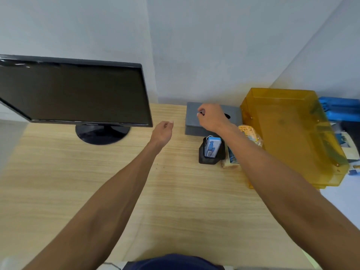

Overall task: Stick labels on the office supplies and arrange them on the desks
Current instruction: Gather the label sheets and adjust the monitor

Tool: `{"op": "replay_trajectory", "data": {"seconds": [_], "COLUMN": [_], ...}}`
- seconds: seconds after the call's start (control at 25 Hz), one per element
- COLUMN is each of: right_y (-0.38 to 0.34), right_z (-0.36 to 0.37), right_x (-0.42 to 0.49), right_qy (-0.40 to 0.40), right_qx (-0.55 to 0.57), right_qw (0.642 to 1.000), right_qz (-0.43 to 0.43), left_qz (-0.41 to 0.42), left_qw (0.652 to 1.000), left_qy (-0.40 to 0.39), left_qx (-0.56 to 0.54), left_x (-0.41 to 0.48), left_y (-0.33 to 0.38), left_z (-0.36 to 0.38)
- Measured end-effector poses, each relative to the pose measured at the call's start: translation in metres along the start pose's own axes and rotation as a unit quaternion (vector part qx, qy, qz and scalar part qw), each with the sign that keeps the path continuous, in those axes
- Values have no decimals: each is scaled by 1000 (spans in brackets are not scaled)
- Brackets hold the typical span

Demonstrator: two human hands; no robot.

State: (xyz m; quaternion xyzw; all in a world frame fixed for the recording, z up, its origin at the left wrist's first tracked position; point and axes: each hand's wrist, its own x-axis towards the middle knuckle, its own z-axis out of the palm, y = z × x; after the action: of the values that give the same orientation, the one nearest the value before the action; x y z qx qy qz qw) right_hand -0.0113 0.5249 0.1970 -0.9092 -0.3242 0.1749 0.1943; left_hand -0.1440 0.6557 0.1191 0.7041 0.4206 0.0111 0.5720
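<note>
A grey tissue box [191,121] lies at the back of the wooden desk [136,191] against the wall. My right hand [211,116] hovers over its top and pinches a small white label between thumb and fingertip. To the left of the box my left hand [162,132] hangs above the desk with loosely curled fingers, holding nothing. In front of the box stands a black holder [209,159] with a blue and white box [212,146] upright in it.
A black monitor [74,94] on a round stand fills the back left. An amber plastic tray [292,137] sits at the desk's right edge, with a yellow packet [249,132] beside it. Blue items [341,110] lie beyond the tray.
</note>
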Motion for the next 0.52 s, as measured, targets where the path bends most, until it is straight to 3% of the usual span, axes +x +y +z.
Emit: {"op": "replay_trajectory", "data": {"seconds": [0.24, 0.52], "right_y": [-49, -126], "right_z": [39, 57], "right_x": [-28, -17], "right_qy": [-53, -38], "right_qx": [109, 215], "right_qw": [993, 976], "right_qz": [5, 16], "left_qz": [-5, -87], "left_qw": [996, 946], "left_qy": [49, 226], "left_qx": [-73, -218], "left_x": [-25, -31], "left_y": [-29, -76], "left_z": [-57, -178]}}
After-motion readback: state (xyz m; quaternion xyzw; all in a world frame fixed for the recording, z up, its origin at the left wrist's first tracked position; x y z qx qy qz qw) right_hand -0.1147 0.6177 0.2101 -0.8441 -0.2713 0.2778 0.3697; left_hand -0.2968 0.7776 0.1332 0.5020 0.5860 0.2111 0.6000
